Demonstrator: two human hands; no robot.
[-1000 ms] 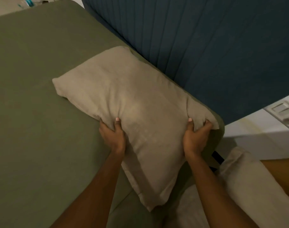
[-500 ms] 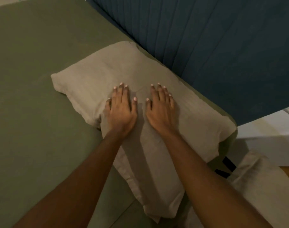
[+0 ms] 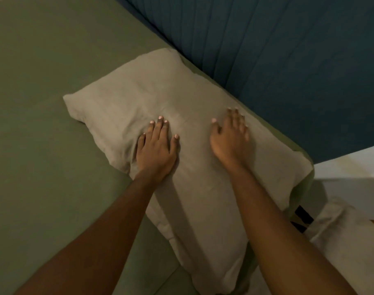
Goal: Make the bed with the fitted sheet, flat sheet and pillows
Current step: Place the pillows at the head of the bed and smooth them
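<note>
A beige pillow (image 3: pixel 152 99) lies on the olive-green sheet (image 3: pixel 43 103) at the bed's corner, against the dark blue headboard (image 3: pixel 277 60). My left hand (image 3: pixel 156 145) lies flat on the pillow's near left part, fingers straight and close together. My right hand (image 3: pixel 230 135) presses flat on the pillow's right half, fingers spread and pointing toward the headboard. Both palms face down and neither hand holds anything. A second beige pillow (image 3: pixel 347 241) lies off the bed at the lower right, partly out of frame.
The green sheet covers the mattress to the left and toward the top. A white wall or floor strip (image 3: pixel 352 173) shows right of the bed corner. A dark strap (image 3: pixel 303 216) shows between the mattress corner and the second pillow.
My hands let go of the pillow's near edge and went flat onto its top side by side. Since then they have slid apart, the right one toward the headboard side.
</note>
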